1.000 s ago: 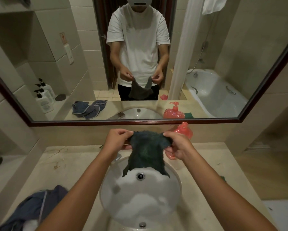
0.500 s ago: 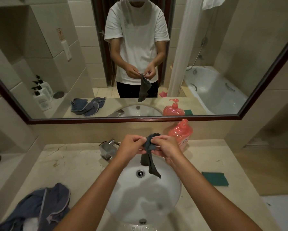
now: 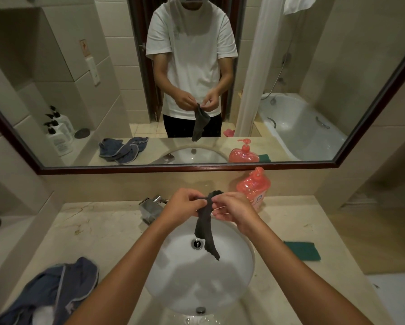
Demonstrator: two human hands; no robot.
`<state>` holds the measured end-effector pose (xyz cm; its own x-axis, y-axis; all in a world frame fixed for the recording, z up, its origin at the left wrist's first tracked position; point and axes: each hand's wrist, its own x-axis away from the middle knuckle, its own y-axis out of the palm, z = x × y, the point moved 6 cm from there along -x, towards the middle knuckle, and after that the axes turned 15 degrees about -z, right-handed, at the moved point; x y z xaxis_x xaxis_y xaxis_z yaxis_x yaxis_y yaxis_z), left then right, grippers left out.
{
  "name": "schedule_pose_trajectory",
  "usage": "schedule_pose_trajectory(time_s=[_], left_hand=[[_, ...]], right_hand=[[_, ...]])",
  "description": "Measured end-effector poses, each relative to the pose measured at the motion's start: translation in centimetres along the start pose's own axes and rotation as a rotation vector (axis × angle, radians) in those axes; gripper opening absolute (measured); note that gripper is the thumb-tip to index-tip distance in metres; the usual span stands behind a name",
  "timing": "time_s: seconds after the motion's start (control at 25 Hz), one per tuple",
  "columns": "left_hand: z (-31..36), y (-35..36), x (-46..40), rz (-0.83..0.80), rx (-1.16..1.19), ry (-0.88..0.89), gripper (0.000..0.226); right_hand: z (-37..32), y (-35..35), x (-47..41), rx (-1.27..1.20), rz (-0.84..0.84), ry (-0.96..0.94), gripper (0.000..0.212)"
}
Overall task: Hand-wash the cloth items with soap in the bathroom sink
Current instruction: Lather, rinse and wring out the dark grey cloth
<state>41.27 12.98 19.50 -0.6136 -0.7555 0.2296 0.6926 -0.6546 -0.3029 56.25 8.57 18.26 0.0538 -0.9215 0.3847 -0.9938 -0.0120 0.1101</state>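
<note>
- Hands meet above the far half of the sink (image 3: 239, 273): the left hand (image 3: 185, 208) and the right hand (image 3: 234, 211) both pinch the top of a dark cloth (image 3: 205, 227) with curled fingers, knuckles nearly touching each other.
- Dark cloth is bunched at the pinch and hangs down in a narrow strip, its ragged lower end dangling over the basin just beside the drain (image 3: 197, 244), clear of the porcelain as far as can be told.
- Sink is a white oval bowl set into the middle of the beige worktop (image 3: 103, 233).
- Faucet (image 3: 151, 207), chrome and blocky, stands at the worktop's far edge, just left of the left hand.
- Pink soap bottle (image 3: 254, 188) with a pump stands at the far edge, right of the right hand, against the wall below the mirror (image 3: 56, 90).
- Green sponge (image 3: 302, 250) lies flat near the worktop's right edge, well apart from the sink.
- Blue garment (image 3: 54, 292) with pale piping is heaped at the near left corner of the worktop.
</note>
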Motion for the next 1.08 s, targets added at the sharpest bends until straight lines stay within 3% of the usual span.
schedule_pose_trajectory(time_s=[0.16,0.24,0.36,0.52,0.64,0.8,1.08], left_hand=[[1.8,-1.3,0.3,-0.064,-0.006,0.099,0.02],[2.5,-2.1,0.4,-0.049,0.022,0.124,0.019],[3.8,-3.2,0.7,-0.053,0.01,0.163,0.013],[4.4,-4.3,0.9,-0.056,-0.044,0.19,0.025],[4.1,-5.5,1.0,-0.017,-0.108,0.213,0.018],[4.1,-6.6,1.2,0.125,-0.017,0.236,0.016],[4.5,-6.5,1.4,0.093,0.03,0.238,0.019]], right_hand=[[-2.0,-1.1,0.0,0.659,0.112,-0.277,0.025],[-2.2,-1.0,-0.2,0.791,0.093,-0.303,0.024],[-2.4,-0.8,-0.3,0.721,-0.022,-0.312,0.016],[-2.8,-0.8,-0.1,0.535,-0.168,-0.338,0.028],[-3.7,-1.2,0.1,0.523,-0.119,-0.335,0.046],[-5.2,-1.5,0.6,0.436,-0.044,-0.332,0.018],[-4.8,-1.8,0.4,0.066,-0.151,-0.264,0.025]])
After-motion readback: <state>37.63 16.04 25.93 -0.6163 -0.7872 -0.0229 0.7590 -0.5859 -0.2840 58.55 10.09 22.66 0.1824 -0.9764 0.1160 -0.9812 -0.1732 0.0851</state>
